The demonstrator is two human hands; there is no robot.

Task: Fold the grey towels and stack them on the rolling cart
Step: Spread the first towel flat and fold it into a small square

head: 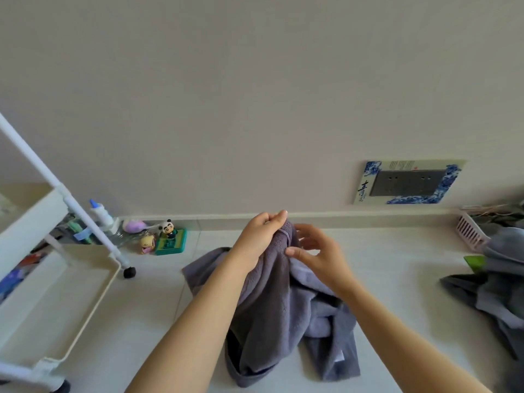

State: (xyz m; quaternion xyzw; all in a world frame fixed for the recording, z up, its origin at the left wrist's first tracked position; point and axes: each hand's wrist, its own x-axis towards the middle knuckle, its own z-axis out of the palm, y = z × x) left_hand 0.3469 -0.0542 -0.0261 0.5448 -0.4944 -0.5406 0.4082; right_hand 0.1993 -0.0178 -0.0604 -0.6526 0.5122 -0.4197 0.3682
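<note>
Two bare hands are up: a left hand and a right hand. One grey towel hangs between them, and one heap of more grey towels lies at the right, too jumbled to count. One white rolling cart. One pink basket. Two small figurines: a panda and a yellow one. One squeeze bottle. One framed wall socket.

The left hand covers the top edge of the grey towel, so its fingertips' hold on the cloth is hidden. The rolling cart is cut off by the left edge, and its lower shelf contents are blurred. A pile of grey towels runs off the right edge. The writing on the blue-patterned wall plate is too small to read.
</note>
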